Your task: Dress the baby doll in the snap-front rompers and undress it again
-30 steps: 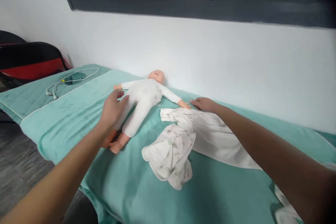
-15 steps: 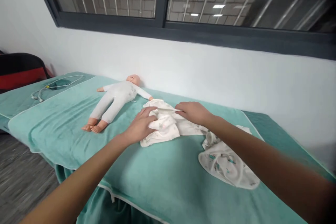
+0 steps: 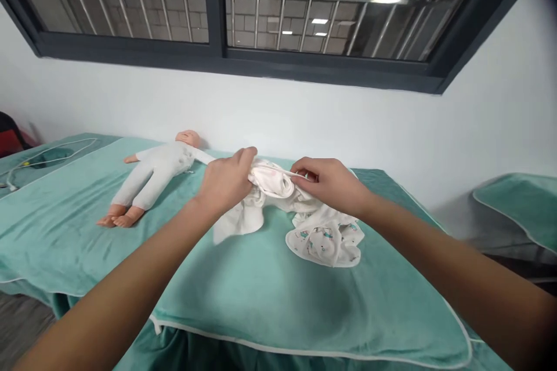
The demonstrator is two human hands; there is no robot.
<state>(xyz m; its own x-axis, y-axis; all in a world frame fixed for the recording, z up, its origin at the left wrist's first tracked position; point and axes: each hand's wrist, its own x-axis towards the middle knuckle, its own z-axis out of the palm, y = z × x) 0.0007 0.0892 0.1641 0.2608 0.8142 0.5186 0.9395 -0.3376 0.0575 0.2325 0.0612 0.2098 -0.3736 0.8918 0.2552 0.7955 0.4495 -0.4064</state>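
Observation:
A white baby garment (image 3: 272,180) with a faint print is bunched between my hands, raised a little off the bed. My left hand (image 3: 229,178) grips its left side, fingers closed around the fabric. My right hand (image 3: 328,181) pinches an edge on the right. Part of the garment hangs down below my left hand. Below my right hand lies a white cloth piece with a coloured print (image 3: 324,242); I cannot tell whether it joins the garment. A baby doll (image 3: 163,165) in a white suit lies on its back to the left, one arm reaching toward my left hand.
A green sheet (image 3: 261,295) with white piping covers the bed. A white cord (image 3: 72,149) lies at the far left, by a red and black object (image 3: 11,133). Behind runs a white wall with a barred window (image 3: 217,11). Another green-covered surface (image 3: 522,203) stands at the right.
My hands have lifted and gathered the garment, which lay flatter on the sheet before. My left hand has closed on it. The view has turned to the right.

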